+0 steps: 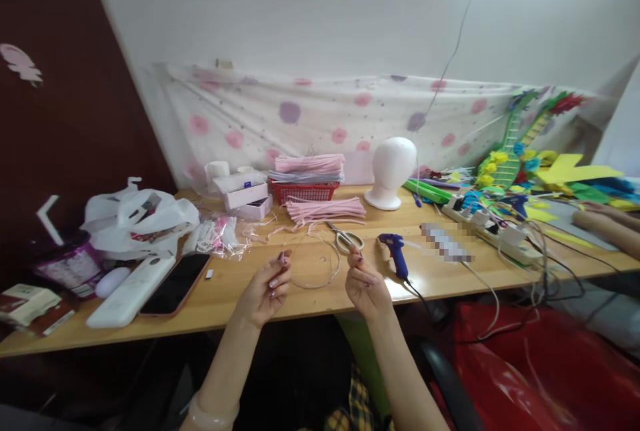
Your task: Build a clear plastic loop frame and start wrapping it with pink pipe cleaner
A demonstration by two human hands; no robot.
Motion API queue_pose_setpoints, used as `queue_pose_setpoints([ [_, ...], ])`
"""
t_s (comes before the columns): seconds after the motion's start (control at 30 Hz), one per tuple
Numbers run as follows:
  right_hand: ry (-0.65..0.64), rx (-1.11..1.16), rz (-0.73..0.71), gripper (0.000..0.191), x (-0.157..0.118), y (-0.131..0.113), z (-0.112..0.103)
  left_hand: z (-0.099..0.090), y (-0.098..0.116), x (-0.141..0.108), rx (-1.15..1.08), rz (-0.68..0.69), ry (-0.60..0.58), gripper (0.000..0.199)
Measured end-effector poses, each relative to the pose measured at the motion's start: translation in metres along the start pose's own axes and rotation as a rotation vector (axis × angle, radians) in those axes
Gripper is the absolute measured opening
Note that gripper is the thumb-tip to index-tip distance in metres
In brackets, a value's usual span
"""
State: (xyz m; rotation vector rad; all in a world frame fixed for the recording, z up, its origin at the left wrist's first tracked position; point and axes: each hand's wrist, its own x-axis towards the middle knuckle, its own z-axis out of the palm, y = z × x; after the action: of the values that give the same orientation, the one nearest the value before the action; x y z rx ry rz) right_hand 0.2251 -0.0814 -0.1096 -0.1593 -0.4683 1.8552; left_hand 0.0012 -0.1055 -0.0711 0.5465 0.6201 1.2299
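My two bare hands, apart, either side of a thin, pale, round wire loop point(315, 286).
From my head camera, the loop lies on the light-brown wooden table point(320, 304); my left hand point(270, 287) sits at its nine o'clock, fingertips pinched on what looks like its strand, and my right hand point(369, 287) at four, fingertips pinched too, though I cannot tell on what. Seen from the loop, cream-handled metal scissors point(350, 241) lie at two, a blue plastic glue gun point(395, 257) at three, a pink fuzzy-stick bundle point(327, 209) at twelve, and a white foam head point(393, 167) between one and two.
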Motion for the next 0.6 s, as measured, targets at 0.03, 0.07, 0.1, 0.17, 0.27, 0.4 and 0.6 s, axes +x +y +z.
queue_pose_setpoints([
  [0.03, 0.016, -0.034, -0.016, 0.021, 0.000, -0.001, 0.003, 0.000, -0.002, 0.002, 0.039, -0.002, -0.010, 0.011],
  [0.07, 0.033, -0.081, -0.028, 0.020, 0.000, -0.002, 0.006, 0.000, -0.003, 0.004, 0.071, 0.001, -0.019, 0.005],
  [0.1, 0.047, -0.137, -0.036, 0.019, 0.000, -0.003, 0.009, -0.001, -0.004, 0.006, 0.112, 0.014, -0.025, 0.008],
  [0.17, 0.065, -0.260, -0.042, 0.018, 0.000, -0.005, 0.013, -0.002, -0.003, 0.009, 0.200, 0.065, -0.029, 0.018],
  [0.27, 0.082, -0.426, -0.073, 0.025, 0.000, -0.005, 0.015, 0.000, 0.005, 0.014, 0.355, 0.174, -0.020, 0.022],
  [0.4, 0.079, -0.612, -0.100, 0.034, 0.000, 0.000, 0.020, 0.012, 0.019, 0.024, 0.632, 0.352, -0.011, 0.018],
  [0.6, 0.020, -0.725, -0.035, 0.037, 0.008, 0.004, 0.039, 0.042, 0.035, 0.033, 1.020, 0.449, -0.171, 0.009],
])
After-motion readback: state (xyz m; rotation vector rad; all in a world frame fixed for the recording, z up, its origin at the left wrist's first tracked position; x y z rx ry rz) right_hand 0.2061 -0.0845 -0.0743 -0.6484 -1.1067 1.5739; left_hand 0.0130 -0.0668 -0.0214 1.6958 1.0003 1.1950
